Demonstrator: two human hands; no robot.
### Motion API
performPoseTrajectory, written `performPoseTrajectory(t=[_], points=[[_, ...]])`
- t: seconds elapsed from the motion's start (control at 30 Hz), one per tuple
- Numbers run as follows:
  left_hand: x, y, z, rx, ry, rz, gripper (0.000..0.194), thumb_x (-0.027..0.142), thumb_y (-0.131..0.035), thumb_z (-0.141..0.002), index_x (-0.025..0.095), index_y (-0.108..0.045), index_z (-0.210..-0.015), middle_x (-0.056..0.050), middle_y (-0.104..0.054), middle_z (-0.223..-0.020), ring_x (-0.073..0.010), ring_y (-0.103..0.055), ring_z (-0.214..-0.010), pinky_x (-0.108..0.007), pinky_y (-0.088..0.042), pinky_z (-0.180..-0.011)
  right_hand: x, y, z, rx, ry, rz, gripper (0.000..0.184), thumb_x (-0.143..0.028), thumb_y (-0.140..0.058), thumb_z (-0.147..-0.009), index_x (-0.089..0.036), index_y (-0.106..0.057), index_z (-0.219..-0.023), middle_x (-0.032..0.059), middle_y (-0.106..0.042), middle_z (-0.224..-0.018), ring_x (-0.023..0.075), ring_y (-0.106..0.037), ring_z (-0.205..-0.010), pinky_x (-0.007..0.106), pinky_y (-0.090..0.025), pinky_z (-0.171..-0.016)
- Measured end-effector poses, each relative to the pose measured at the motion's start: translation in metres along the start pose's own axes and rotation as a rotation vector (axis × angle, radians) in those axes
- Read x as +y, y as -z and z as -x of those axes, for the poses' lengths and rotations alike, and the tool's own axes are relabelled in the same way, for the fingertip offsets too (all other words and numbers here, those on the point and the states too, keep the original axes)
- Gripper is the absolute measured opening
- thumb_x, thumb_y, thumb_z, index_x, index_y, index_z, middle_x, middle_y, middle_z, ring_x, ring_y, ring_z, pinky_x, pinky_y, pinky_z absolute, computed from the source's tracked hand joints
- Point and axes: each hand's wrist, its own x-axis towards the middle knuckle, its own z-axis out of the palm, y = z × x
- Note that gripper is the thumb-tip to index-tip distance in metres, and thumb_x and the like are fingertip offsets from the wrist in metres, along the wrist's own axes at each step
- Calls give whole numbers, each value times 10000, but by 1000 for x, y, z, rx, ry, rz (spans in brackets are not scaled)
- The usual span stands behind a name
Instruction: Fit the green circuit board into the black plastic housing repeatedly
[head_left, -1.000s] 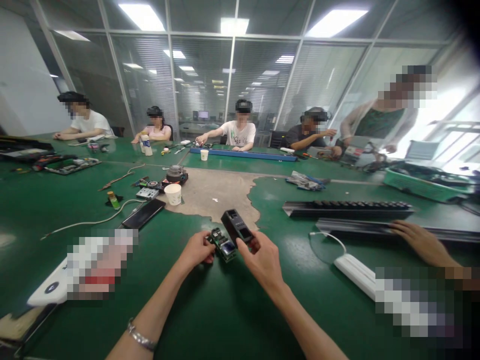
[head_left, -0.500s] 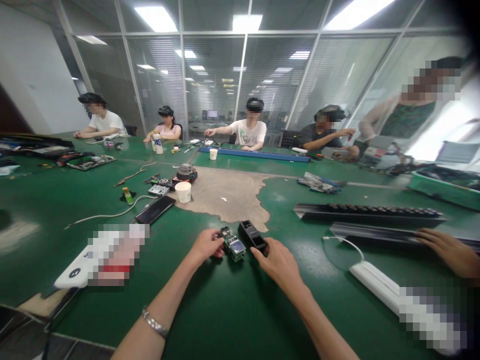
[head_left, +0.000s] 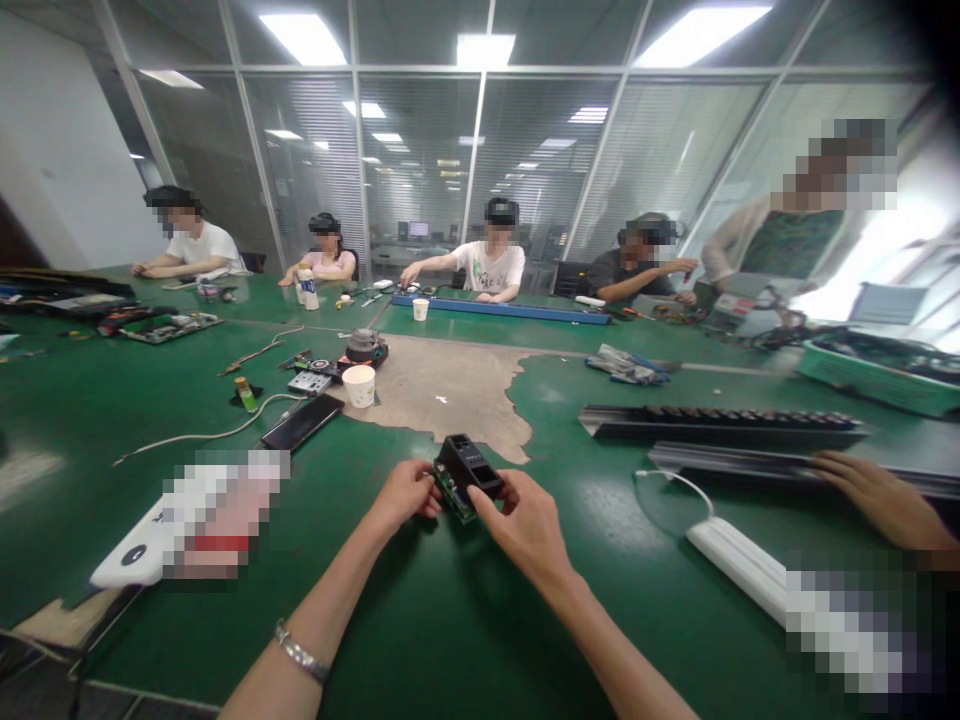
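Observation:
My left hand (head_left: 406,495) pinches the left end of a small green circuit board (head_left: 452,494) lying on the green table mat (head_left: 420,620). My right hand (head_left: 525,525) grips a black plastic housing (head_left: 466,465) and holds it directly over the board, touching it and covering most of it. Both hands are closed on their parts just in front of me, near a worn bare patch (head_left: 450,390) in the mat. A bracelet sits on my left wrist.
A phone (head_left: 303,422), a paper cup (head_left: 359,385), a cable and small parts lie to the left. Long black rails (head_left: 720,425) and a white power strip (head_left: 739,565) lie to the right, with another person's hand (head_left: 874,490) on a rail. Several people sit around the table's far side.
My right hand lifted the black housing from beside the board and brought it left, on top of the board. My left hand stayed on the board.

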Motion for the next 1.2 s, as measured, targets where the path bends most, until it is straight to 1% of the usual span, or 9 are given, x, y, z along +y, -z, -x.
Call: performPoseTrajectory(t=[0.2, 0.37, 0.53, 0.6, 0.7, 0.87, 1.03, 1.1, 1.2], points=[[0, 2, 1, 10, -8, -44, 282, 56, -413, -859, 85, -611, -1058, -36, -647, -676, -123, -653, -497, -219, -546, -497, -3, -9, 4, -31, 64, 43, 253, -439, -622, -816, -193, -614, -874, 26, -613, -772, 175, -561, -687, 280, -416, -642], [-3, 6, -1, 120, -24, -109, 461, 72, -447, -864, 89, -450, -1324, 1, -634, -643, -136, -650, -472, -199, -515, -453, 1, -12, 9, -102, 56, 130, 260, -426, -625, -818, -195, -623, -938, 52, -636, -854, 211, -604, -780, 305, -444, -695], [-3, 7, -2, 133, -34, -141, 462, 107, -494, -868, 104, -454, -1328, -7, -644, -686, -136, -657, -484, -184, -500, -438, 4, -15, 13, -112, 48, 159, 438, -460, -650, -805, -181, -599, -1140, 104, -643, -1039, 250, -626, -918, 348, -472, -796], [-4, 6, -2, 130, -41, -150, 446, 114, -505, -865, 118, -474, -1310, -10, -651, -700, -135, -656, -481, -184, -500, -437, 5, -15, 14, -109, 43, 161, 413, -457, -650, -808, -185, -609, -1116, 96, -642, -1012, 245, -625, -894, 345, -475, -780], [-5, 5, -3, 112, -51, -166, 407, 116, -512, -854, 134, -521, -1260, -12, -660, -704, -132, -656, -475, -181, -502, -440, 4, -16, 14, -117, 45, 141, 272, -412, -639, -821, -193, -638, -981, 71, -633, -911, 223, -613, -817, 329, -472, -735], [-5, 6, -4, 107, -45, -183, 423, 90, -483, -840, 120, -526, -1259, -13, -660, -672, -142, -669, -493, -186, -513, -459, -1, -14, 12, -58, 94, -1, 167, -354, -631, -836, -197, -636, -892, 47, -608, -834, 195, -580, -759, 303, -470, -687], [-1, 5, 1, 84, -45, -124, 405, 68, -467, -827, 125, -557, -1218, -3, -643, -690, -126, -659, -499, -190, -526, -469, -4, 1, 5, 53, 74, -208, 301, -372, -610, -862, -189, -620, -1101, 48, -606, -894, 163, -575, -718, 264, -497, -627], [-1, 4, 2, 70, -46, -111, 391, 64, -480, -822, 128, -575, -1195, 0, -635, -693, -117, -656, -503, -183, -527, -472, 3, 6, 0, 105, 42, -192, 309, -380, -606, -865, -186, -623, -1105, 51, -611, -895, 166, -578, -725, 267, -500, -635], [-3, 3, 0, 84, -22, -111, 394, 80, -503, -831, 124, -563, -1218, -3, -636, -692, -118, -651, -493, -182, -521, -458, 20, 9, -7, 131, -12, -61, 261, -393, -615, -850, -185, -655, -1003, 44, -616, -831, 183, -570, -713, 303, -485, -673]])
